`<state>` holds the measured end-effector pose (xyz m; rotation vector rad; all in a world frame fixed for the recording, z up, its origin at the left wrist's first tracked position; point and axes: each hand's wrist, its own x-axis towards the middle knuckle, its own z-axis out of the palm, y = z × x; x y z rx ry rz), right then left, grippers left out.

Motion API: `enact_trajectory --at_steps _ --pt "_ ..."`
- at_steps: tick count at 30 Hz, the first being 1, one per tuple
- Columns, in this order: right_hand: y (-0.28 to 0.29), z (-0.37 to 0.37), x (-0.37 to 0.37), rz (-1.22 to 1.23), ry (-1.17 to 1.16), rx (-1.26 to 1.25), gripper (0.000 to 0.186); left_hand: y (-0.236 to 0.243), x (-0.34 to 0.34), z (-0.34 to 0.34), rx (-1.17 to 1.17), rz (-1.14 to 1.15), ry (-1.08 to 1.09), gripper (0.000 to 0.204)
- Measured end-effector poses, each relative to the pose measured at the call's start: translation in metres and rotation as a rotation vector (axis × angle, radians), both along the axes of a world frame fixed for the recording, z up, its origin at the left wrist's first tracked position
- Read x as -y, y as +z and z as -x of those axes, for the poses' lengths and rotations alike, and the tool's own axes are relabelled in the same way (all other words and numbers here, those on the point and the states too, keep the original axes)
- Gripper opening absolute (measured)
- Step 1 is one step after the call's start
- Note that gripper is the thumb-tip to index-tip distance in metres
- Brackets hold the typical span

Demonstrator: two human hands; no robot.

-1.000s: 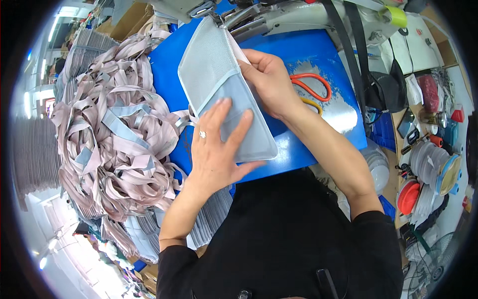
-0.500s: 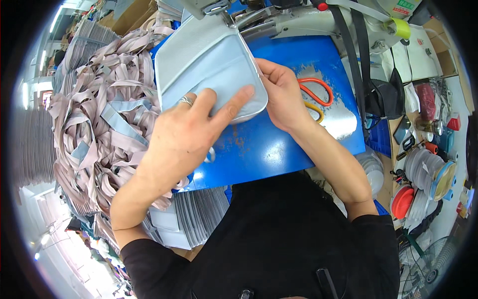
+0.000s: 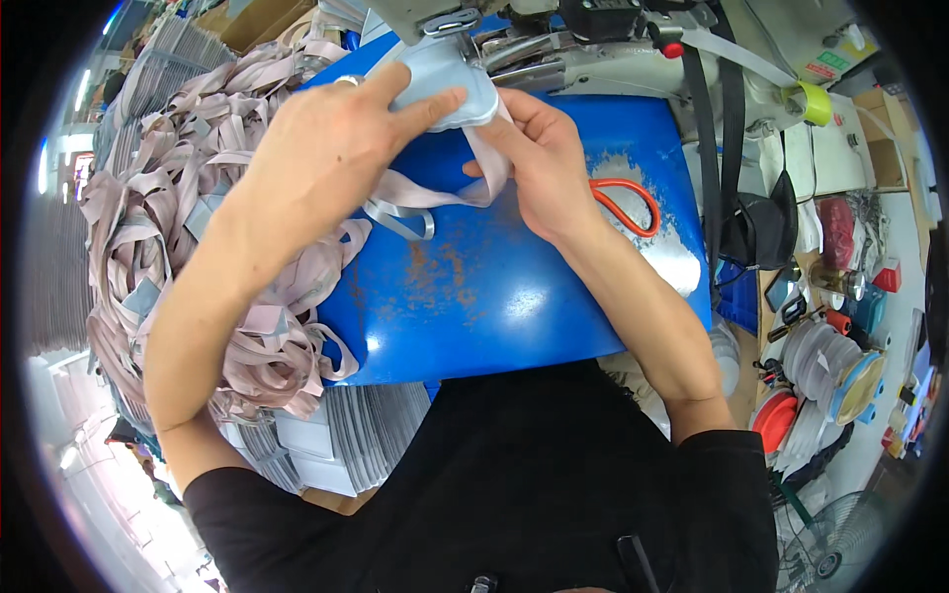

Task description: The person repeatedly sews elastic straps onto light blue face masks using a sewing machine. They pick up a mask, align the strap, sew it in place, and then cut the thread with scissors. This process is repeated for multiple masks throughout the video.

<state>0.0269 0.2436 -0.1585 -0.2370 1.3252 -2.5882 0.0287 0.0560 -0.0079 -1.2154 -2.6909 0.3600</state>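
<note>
A light blue fabric panel (image 3: 450,74) with a rounded corner lies under the head of a sewing machine (image 3: 593,49). My left hand (image 3: 321,143), a ring on one finger, grips the panel from the left, thumb and forefinger across its top; its other fingertips are hidden. At the panel's right edge my right hand (image 3: 544,163) pinches a pale pink strap (image 3: 486,163) between thumb and fingers. That strap loops down and runs left over the blue work table (image 3: 465,287). Scissors with orange-red handles (image 3: 633,208) lie right of my right hand, partly covered by it.
A large heap of pink strips (image 3: 168,237) covers the left side. Stacked grey panels (image 3: 366,435) stand below the table's front edge. Black straps (image 3: 702,148) hang at the right, beside a shelf with thread spools (image 3: 820,361). A fan (image 3: 840,553) is at lower right.
The panel has moved away from me, further under the machine head, and both hands went with it. The pink strap now shows hanging at my right hand.
</note>
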Motion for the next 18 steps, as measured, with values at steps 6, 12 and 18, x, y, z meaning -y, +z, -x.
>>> enact_trajectory --at_steps 6,12,18 --pt "-0.002 0.011 0.005 -0.065 -0.038 0.000 0.029 -0.002 0.001 0.022 -0.067 0.071 0.004 0.060" --pt "-0.003 0.009 0.006 -0.039 -0.058 -0.012 0.027 -0.003 -0.019 0.011 -0.084 0.071 0.034 0.052" --pt "-0.004 0.009 0.008 0.011 -0.089 0.037 0.023 -0.025 -0.041 0.001 -0.043 -0.094 0.169 0.043"
